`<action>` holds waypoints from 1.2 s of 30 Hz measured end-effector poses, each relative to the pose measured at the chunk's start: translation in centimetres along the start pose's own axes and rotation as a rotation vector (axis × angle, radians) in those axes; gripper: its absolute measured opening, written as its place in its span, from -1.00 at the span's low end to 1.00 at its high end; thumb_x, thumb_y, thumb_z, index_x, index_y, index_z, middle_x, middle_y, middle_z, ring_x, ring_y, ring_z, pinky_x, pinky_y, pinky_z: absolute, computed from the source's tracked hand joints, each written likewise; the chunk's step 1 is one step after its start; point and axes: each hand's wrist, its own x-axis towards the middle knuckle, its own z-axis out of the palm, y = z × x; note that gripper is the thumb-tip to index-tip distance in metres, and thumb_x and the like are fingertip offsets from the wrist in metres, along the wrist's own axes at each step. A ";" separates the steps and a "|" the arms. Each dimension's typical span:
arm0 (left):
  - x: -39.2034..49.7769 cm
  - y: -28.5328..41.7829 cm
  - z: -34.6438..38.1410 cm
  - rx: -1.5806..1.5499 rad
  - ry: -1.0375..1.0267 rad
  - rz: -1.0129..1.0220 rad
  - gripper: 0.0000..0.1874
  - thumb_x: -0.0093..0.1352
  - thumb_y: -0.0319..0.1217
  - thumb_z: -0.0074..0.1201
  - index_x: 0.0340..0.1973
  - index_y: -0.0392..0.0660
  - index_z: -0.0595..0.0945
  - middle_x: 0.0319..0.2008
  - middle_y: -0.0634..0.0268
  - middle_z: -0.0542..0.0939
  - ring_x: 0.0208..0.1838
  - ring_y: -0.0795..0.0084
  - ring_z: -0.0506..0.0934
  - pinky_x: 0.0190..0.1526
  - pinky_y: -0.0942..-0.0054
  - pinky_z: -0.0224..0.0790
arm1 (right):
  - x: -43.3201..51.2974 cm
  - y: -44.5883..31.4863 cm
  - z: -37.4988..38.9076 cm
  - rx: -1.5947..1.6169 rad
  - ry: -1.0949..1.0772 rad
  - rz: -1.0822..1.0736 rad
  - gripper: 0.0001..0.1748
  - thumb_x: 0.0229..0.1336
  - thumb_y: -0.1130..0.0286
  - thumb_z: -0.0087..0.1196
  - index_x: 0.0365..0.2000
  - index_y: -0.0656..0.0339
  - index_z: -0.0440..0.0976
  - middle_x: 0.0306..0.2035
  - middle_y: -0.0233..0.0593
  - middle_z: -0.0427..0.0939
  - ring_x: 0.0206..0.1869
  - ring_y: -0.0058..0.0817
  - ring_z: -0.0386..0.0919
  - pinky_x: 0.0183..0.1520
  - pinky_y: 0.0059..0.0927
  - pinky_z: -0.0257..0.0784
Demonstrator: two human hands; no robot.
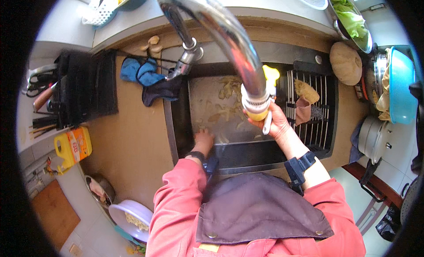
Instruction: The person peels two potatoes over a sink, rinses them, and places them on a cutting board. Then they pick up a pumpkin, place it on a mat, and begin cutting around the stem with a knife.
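Note:
My left hand (203,139) reaches down to the bottom left part of the steel sink (202,91), its fingers at pale peelings. More peelings (230,88) lie scattered over the sink floor. My right hand (278,119) is raised at the white and yellow nozzle (256,106) of the curved chrome faucet (225,31), beside its small white lever (267,124). The nozzle hides part of the fingers, so their hold is not fully seen.
A rack (319,134) with a sponge and a pink cloth spans the sink's right side. Blue and black cloths (145,71) lie left of the faucet. A knife block (86,88), a yellow jug (73,147), a squash (346,63) and a blue basket (400,84) stand around.

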 end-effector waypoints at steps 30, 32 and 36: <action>-2.8 10.8 -23.8 -2.884 -0.472 0.488 -0.64 0.42 -0.18 -0.04 0.00 -0.15 0.50 -0.07 0.00 0.55 0.03 0.04 0.51 0.10 -0.03 0.40 | -5.8 -2.9 1.3 0.143 0.009 -0.322 -0.58 0.16 0.24 0.20 0.03 -0.05 0.39 0.04 -0.13 0.48 0.12 -0.07 0.47 0.00 0.19 0.53; -3.6 10.7 -24.0 -2.760 -0.252 0.471 -0.66 0.44 -0.20 -0.05 0.03 -0.11 0.49 -0.06 0.05 0.56 0.04 0.09 0.51 0.11 0.00 0.40 | -5.3 -2.6 1.8 0.098 -0.109 -0.313 -0.59 0.17 0.27 0.19 0.03 -0.04 0.38 0.04 -0.15 0.49 0.12 -0.08 0.47 0.03 0.23 0.50; -5.0 10.1 -24.7 -2.505 0.336 0.339 -0.62 0.46 -0.11 -0.06 0.08 -0.02 0.47 0.00 0.22 0.56 0.07 0.20 0.53 0.10 -0.03 0.40 | -3.5 -2.0 3.6 -0.017 -0.085 -0.335 -0.61 0.20 0.34 0.17 0.03 0.03 0.37 0.08 -0.15 0.44 0.15 -0.12 0.43 0.10 0.26 0.43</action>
